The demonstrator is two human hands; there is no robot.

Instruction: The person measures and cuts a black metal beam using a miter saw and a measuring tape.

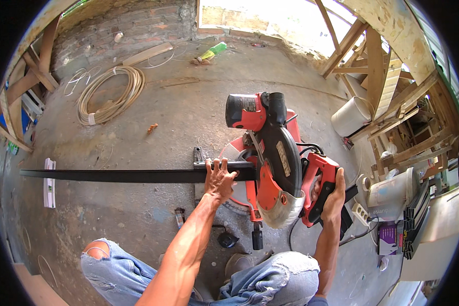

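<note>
while the grey concrete floor (153, 112) spreads wide around the work, the long flat black metal bar (112, 176) lies across it from far left to the middle, its right end running under the red and black mitre saw (270, 153) that sits on the floor right of centre. the saw's round blade guard (283, 163) is tilted down close over the bar, so this looks like the cutting step, bar lined up and steadied. the right hand (334, 196) is wrapped shut around the red saw handle (319, 186). the left hand (219, 178) lies flat on the bar just left of the blade, fingers spread and pressing down. next, i judge, the head must come down slowly while the left hand stays clear.
</note>
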